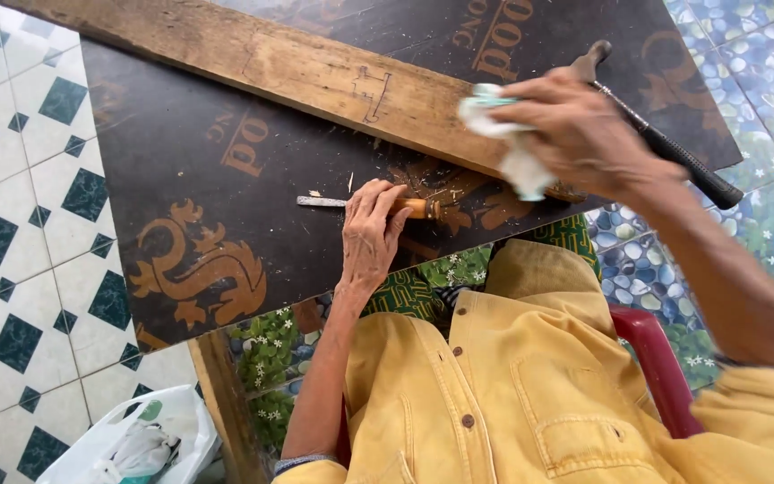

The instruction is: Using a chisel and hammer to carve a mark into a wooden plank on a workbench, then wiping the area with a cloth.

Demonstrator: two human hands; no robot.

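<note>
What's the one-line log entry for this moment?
left hand: on chisel handle | right hand: holds white cloth over plank | hammer: lying on dark board, untouched

The left hand rests on a dark printed board, its fingers curled over the wooden handle of a chisel whose metal blade points away from the plank. The right hand presses a white cloth against the plank's near edge. A hammer lies just beyond that hand on the board. Wood chips are scattered beside the plank. Below the board lies a white bag on the tiled floor.
</note>
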